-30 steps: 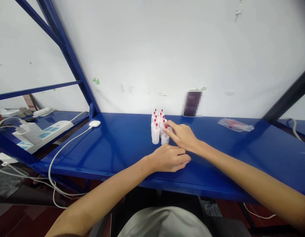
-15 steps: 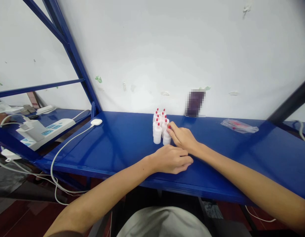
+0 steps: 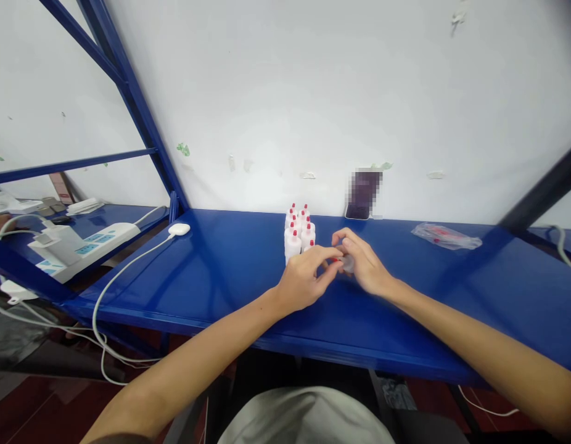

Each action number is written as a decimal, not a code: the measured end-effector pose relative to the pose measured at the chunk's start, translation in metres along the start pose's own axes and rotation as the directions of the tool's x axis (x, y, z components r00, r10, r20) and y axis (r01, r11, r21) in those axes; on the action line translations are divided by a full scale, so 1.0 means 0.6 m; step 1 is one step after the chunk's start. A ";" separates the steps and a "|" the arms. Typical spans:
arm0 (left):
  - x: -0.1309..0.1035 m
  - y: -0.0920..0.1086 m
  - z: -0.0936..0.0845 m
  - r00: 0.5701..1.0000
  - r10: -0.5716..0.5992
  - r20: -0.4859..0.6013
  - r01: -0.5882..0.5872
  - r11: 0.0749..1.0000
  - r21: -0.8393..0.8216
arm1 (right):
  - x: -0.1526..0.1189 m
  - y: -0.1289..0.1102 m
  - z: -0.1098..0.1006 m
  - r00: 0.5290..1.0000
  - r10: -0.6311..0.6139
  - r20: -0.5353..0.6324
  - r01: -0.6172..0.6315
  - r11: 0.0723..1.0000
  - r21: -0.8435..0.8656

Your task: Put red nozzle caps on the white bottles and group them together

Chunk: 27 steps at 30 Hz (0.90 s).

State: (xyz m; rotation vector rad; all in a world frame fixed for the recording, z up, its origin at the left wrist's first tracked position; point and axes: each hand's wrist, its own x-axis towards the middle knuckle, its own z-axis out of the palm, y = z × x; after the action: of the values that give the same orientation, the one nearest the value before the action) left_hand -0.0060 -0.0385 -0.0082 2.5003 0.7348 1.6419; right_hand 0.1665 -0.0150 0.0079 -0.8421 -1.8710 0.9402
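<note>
Several white bottles with red tips (image 3: 293, 244) stand upright in two rows on the blue table (image 3: 239, 259). To the right of the rows, my right hand (image 3: 365, 262) has its fingers curled round a translucent white bottle (image 3: 348, 264). My left hand (image 3: 308, 277) is in front of the nearest standing bottles and partly hides them. Its thumb and fingertips pinch a small red piece (image 3: 336, 259) at the left end of the held bottle.
A phone (image 3: 364, 194) leans on the white wall. A clear plastic bag with red pieces (image 3: 446, 236) lies at the right. At the left are a white round device (image 3: 179, 229) with a cable and a power strip (image 3: 94, 245). Blue posts frame the table.
My right hand has left the nearest bottle of the right row and moved slightly right, holding a bottle. My left hand has risen, turned, and pinches the red piece.
</note>
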 end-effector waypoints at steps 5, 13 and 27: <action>0.001 -0.002 -0.002 1.000 -0.013 -0.007 0.012 0.998 -0.069 | -0.017 -0.001 0.020 0.999 0.020 0.030 -0.026 0.976 0.215; -0.002 0.000 -0.002 0.997 0.008 0.075 -0.003 0.998 -0.067 | -0.024 -0.015 0.018 0.991 -0.028 0.134 -0.021 0.939 0.344; -0.004 0.001 0.007 0.992 0.123 0.007 -0.123 0.990 0.068 | -0.032 -0.026 0.032 0.998 0.003 0.069 -0.014 0.988 0.156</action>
State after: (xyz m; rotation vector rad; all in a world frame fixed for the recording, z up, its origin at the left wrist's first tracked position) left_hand -0.0030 -0.0390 -0.0122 2.6443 0.6606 1.6788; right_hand 0.1545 -0.0437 0.0070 -0.7315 -1.8262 1.1178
